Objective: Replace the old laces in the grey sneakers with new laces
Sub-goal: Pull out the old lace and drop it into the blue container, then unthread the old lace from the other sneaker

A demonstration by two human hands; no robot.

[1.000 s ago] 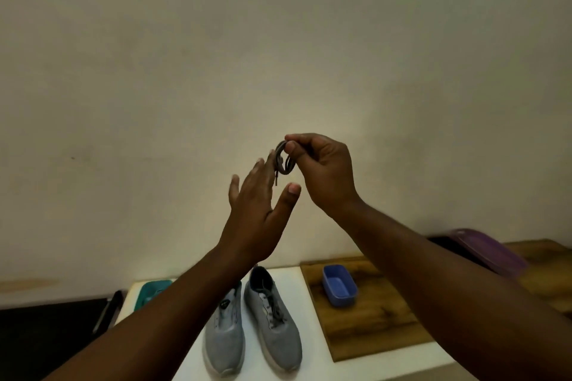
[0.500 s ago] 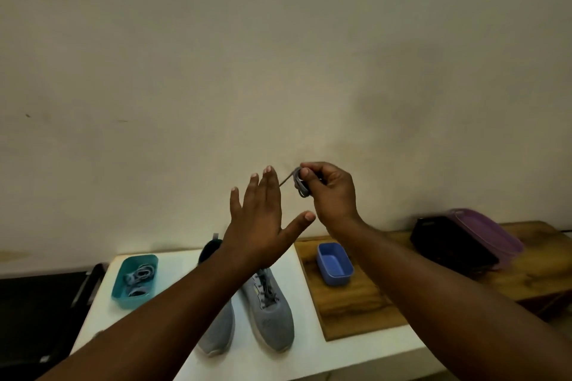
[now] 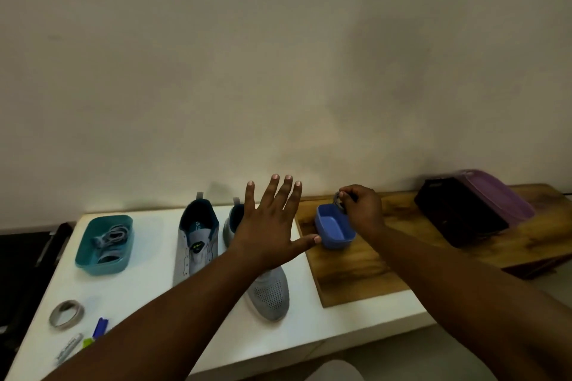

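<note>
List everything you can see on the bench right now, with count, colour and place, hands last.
grey sneakers: 2, grey, side by side mid white table; the left one shows no lace, the right one is partly hidden by the left arm.
teal tray: 1, teal, left on the table, grey laces coiled inside.
blue tub: 1, blue, on the wooden board.
tape roll: 1, grey, front left.
markers: a few, blue, green and pale, front left edge.
black box: 1, black, right on the board, purple lid against it.
coiled lace: 1, dark grey, over the blue tub's far rim.
left hand: fingers spread, above the sneakers.
right hand: pinches the coiled lace.
</note>
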